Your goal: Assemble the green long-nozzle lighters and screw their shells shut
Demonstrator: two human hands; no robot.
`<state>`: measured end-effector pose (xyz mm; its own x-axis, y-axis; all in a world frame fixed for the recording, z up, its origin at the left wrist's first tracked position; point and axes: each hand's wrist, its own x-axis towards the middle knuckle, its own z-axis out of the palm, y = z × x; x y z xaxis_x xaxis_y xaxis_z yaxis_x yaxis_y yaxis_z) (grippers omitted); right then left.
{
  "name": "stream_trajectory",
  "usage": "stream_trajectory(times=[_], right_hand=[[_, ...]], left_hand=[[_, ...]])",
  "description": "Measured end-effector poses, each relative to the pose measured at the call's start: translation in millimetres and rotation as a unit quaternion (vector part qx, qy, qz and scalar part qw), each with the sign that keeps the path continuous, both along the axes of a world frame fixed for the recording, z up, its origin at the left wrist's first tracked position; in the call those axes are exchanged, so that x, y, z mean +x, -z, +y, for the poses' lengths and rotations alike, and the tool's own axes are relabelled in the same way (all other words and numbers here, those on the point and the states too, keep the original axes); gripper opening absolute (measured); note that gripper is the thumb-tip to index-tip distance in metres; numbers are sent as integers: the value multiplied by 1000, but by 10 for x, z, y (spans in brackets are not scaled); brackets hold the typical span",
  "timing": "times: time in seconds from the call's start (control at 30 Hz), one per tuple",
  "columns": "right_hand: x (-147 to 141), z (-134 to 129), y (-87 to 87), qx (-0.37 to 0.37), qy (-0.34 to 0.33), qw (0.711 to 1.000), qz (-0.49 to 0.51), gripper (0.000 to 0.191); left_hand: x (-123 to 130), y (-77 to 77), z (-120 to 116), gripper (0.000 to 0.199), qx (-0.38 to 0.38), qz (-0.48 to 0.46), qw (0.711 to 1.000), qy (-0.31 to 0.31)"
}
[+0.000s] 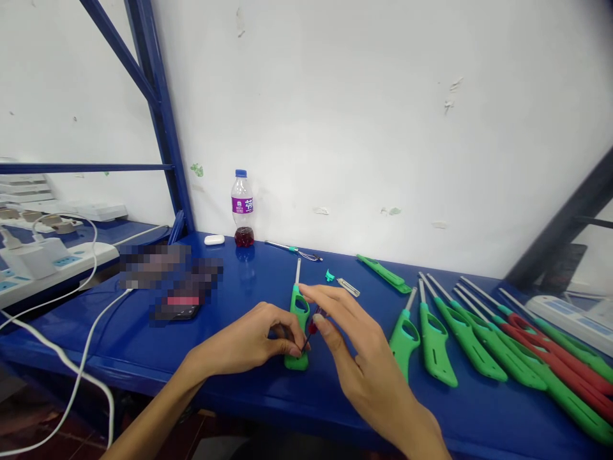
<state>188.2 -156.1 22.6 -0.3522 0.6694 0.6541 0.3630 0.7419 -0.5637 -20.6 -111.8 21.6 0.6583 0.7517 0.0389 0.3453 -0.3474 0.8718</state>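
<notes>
A green long-neck lighter [299, 305] lies on the blue table in front of me, its metal tube pointing at the wall. My left hand [263, 335] is closed at the lighter's lower body, fingertips curled against it. In my right hand [359, 358] is a small screwdriver [313, 327] with a dark red handle, tilted so its thin shaft reaches down to the lighter beside my left fingertips. Its tip is too small to make out. Beyond lie a teal trigger [330, 276], a clear fuel tank [348, 287], a green casing half [383, 273] and a metal tube with wires [294, 248].
Several green lighters [437, 348] and red ones [541, 345] lie in a row on the right. A drink bottle [243, 214] and white case [214, 240] stand near the wall. Blurred dark items [186, 294], white cables [90, 345] and a power strip [29, 271] occupy the left.
</notes>
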Motion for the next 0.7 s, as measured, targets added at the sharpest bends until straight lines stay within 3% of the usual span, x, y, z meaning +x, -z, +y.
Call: stream_trajectory(times=[0.07,0.23,0.33,0.4,0.5,0.57,0.7], right_hand=[[23,3,-11,-4,-26,1000,-11,46],[19,20,6,45,72,996,-14,30],[12,11,7,1,0,1000,-15,45],[2,8,13,-8,-31,999,-5,46],[-24,7,22,32,20,999,18,30],[-27,-4,8,19,38,999,14,33],[20,-36,-41,-50,-27,998,-7,50]], left_hand=[[-1,3,-2,9,0,-1,1000,0],[3,3,1,10,-7,-7,1000,0],[5,10,8,9,-15,-11,1000,6],[3,15,11,7,-17,-14,1000,7],[-1,12,6,7,-14,-17,1000,0],[0,-1,-2,9,-12,-17,1000,-1],[8,-25,-17,8,-13,-12,1000,-4]])
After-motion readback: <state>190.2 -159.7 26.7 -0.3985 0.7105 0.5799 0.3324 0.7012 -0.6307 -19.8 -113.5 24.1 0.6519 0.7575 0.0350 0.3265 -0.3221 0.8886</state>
